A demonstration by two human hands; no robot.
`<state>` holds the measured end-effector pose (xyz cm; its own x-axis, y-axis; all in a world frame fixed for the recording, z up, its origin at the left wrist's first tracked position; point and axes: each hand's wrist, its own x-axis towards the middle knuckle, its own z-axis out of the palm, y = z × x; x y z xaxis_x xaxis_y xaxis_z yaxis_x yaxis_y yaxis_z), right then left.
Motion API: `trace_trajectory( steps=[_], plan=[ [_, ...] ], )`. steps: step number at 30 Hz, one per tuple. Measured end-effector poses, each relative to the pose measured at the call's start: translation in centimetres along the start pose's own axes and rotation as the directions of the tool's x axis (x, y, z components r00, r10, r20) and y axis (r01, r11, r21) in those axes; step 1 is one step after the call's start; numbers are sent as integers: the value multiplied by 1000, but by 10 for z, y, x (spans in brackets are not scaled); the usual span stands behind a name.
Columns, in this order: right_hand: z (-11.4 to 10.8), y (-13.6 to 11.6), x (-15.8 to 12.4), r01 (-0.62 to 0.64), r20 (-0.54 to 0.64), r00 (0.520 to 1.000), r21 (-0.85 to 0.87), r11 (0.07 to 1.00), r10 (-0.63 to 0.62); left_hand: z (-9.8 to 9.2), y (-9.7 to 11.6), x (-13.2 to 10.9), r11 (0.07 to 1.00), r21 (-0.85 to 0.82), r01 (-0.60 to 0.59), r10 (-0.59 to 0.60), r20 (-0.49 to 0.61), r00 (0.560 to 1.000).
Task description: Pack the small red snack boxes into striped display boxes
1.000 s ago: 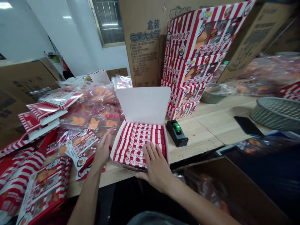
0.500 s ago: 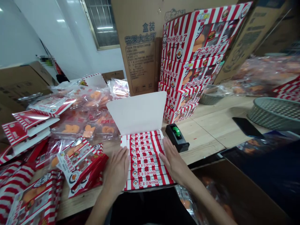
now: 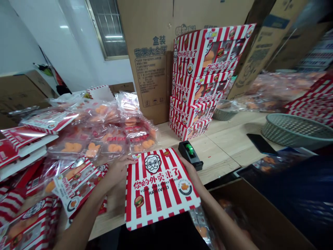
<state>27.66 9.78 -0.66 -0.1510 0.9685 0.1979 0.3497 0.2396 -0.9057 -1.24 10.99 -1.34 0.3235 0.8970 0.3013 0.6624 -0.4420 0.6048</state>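
Observation:
A red-and-white striped box (image 3: 158, 189) lies at the table's near edge with its printed lid folded down over it. My left hand (image 3: 118, 171) grips the box's far left corner, fingers curled over the lid's edge. My right hand (image 3: 189, 167) holds the box's right side, its fingers tucked out of sight under the lid. A black tape dispenser (image 3: 190, 155) with a green roll stands just beyond my right hand.
Clear snack packets (image 3: 104, 139) and flat striped boxes (image 3: 75, 185) are piled at the left. Behind them stand a stack of striped boxes (image 3: 200, 83) and a tall cardboard carton (image 3: 151, 62). To the right are a grey basket (image 3: 296, 130), a black phone (image 3: 258, 143) and an open carton (image 3: 260, 215).
The white lid that stood open has been folded down over the rows of packs. My hands moved from the box's near sides to its far corners.

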Motion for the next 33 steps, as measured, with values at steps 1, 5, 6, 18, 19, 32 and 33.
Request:
trace_trajectory(
  steps=[1, 5, 6, 18, 19, 32, 33],
  plan=[
    [1, 1, 1, -54, -46, 997, 92, 994, 59, -2, 8, 7, 998, 63, -16, 13, 58, 998],
    [2, 9, 2, -63, -125, 989, 163, 985, 84, 24, 52, 47, 993, 79, -92, 78, 167, 983],
    [0, 11, 0, -16, -73, 997, 110, 994, 24, 37, 62, 55, 987, 47, -155, 140, 230, 963],
    [-47, -38, -77, -224, 353, 920, 119, 967, 169, 44, 72, 20, 997, 72, -37, 42, -76, 996],
    [-47, -38, -78, -225, 357, 920, 135, 965, 165, 34, 70, -1, 996, 47, 70, -60, -182, 982],
    [-35, -21, -76, 490, 203, 870, -447, 748, -449, 29, 91, -120, 943, -203, 264, -305, -211, 929],
    [-33, -18, -79, 516, 213, 852, -494, 700, -478, 33, 88, -121, 959, -162, 231, -266, -247, 932]
  ],
)
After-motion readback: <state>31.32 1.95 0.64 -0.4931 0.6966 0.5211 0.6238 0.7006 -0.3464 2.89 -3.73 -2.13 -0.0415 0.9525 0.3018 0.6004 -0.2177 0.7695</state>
